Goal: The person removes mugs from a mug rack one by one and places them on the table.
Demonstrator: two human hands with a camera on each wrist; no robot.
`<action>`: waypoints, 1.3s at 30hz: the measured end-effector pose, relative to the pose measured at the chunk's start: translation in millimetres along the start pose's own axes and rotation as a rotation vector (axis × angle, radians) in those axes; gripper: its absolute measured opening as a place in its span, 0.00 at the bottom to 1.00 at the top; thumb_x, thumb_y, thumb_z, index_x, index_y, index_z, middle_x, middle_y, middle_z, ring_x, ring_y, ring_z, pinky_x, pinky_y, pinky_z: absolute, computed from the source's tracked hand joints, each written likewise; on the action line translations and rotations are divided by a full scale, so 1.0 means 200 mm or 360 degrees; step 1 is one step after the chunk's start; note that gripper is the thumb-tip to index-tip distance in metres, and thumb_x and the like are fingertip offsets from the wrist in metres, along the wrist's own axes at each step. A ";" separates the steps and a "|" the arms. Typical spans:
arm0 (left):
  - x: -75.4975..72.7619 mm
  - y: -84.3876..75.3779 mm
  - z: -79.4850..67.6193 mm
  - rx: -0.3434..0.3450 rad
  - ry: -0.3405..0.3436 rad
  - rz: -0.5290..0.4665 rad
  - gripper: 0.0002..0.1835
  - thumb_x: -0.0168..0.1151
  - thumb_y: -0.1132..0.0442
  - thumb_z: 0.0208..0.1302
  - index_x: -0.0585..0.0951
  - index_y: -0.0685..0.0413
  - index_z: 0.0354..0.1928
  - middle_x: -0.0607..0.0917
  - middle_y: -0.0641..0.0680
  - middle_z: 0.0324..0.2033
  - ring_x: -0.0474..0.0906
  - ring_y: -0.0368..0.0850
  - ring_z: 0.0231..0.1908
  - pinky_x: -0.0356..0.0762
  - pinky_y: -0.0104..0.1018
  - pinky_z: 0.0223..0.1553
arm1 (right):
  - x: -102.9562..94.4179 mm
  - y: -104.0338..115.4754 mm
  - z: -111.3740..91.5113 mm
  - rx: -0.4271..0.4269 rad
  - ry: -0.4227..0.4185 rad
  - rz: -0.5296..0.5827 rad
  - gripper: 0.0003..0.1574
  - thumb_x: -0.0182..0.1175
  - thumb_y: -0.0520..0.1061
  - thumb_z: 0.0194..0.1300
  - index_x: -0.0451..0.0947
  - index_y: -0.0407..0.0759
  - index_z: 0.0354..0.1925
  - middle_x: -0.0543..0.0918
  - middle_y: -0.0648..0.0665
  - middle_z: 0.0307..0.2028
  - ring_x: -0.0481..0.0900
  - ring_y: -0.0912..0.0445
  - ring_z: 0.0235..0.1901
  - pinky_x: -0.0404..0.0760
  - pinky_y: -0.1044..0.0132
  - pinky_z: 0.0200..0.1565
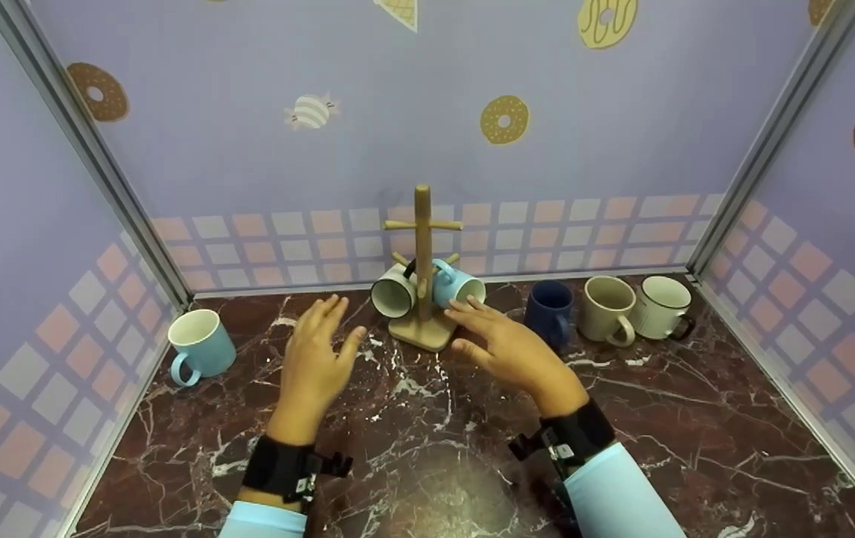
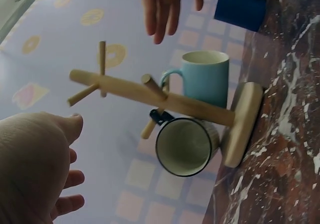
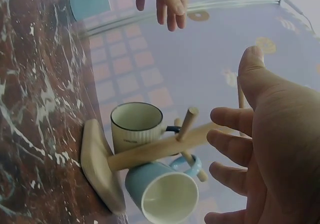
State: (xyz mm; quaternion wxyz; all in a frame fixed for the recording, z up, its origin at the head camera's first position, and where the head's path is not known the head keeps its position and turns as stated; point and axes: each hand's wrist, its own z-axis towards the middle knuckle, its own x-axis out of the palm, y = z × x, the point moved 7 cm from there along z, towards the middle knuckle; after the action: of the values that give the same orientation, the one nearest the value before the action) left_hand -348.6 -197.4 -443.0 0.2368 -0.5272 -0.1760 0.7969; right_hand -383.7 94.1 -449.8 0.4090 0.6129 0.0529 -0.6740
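Observation:
A wooden mug rack [image 1: 423, 254] stands near the back wall. On its lower pegs hang a white mug with a black rim [image 1: 393, 293] at the left and a light blue mug [image 1: 460, 288] at the right. My left hand [image 1: 317, 357] hovers left of the rack, fingers extended, holding nothing. To the right, my right hand [image 1: 510, 347] has relaxed fingers and an empty palm. Its fingertips overlap the hanging blue mug in the head view, while the right wrist view shows the hand apart from that mug [image 3: 170, 196]. The upper pegs [image 2: 85, 94] carry no mugs.
Another light blue mug [image 1: 203, 345] stands at the far left. Along the right side stand a dark blue mug [image 1: 548, 310], a beige mug [image 1: 607, 306] and a white mug with a black handle [image 1: 661, 308]. Patterned walls enclose the marbled table [image 1: 427, 448].

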 end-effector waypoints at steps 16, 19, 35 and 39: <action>0.15 -0.15 0.03 0.0228 0.0083 0.0181 0.38 0.60 0.38 0.85 0.73 0.50 0.85 0.69 0.56 0.88 0.62 0.64 0.88 0.62 0.74 0.86 | -0.05 -0.10 0.00 0.0074 -0.0078 -0.0030 0.40 0.57 0.66 0.87 0.70 0.53 0.86 0.65 0.48 0.89 0.56 0.40 0.91 0.64 0.31 0.86; 0.18 -0.17 0.01 0.0267 0.0115 0.0192 0.37 0.59 0.38 0.85 0.73 0.49 0.85 0.70 0.58 0.87 0.62 0.64 0.88 0.62 0.74 0.86 | -0.05 -0.11 0.00 0.0096 -0.0077 -0.0036 0.40 0.58 0.66 0.87 0.71 0.53 0.86 0.65 0.49 0.89 0.57 0.40 0.91 0.65 0.31 0.86; 0.28 -0.24 -0.04 0.0308 0.0265 0.0229 0.38 0.61 0.37 0.83 0.72 0.46 0.86 0.68 0.58 0.88 0.60 0.63 0.89 0.58 0.72 0.88 | -0.11 -0.08 0.03 0.0118 -0.0200 -0.0059 0.41 0.61 0.68 0.85 0.75 0.52 0.84 0.73 0.43 0.85 0.68 0.41 0.87 0.70 0.35 0.84; 0.29 -0.24 -0.05 0.0305 0.0285 0.0228 0.39 0.63 0.37 0.82 0.72 0.45 0.86 0.67 0.57 0.88 0.60 0.64 0.89 0.57 0.72 0.88 | -0.18 -0.02 0.07 0.0066 -0.0293 -0.0121 0.39 0.64 0.65 0.83 0.78 0.49 0.81 0.80 0.40 0.80 0.77 0.39 0.81 0.75 0.36 0.82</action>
State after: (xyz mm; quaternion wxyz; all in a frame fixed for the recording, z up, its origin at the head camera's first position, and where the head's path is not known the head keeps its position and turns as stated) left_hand -349.7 -125.3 -465.2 0.2434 -0.5824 -0.0394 0.7746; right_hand -400.5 105.3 -416.6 0.3734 0.5541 0.0244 -0.7436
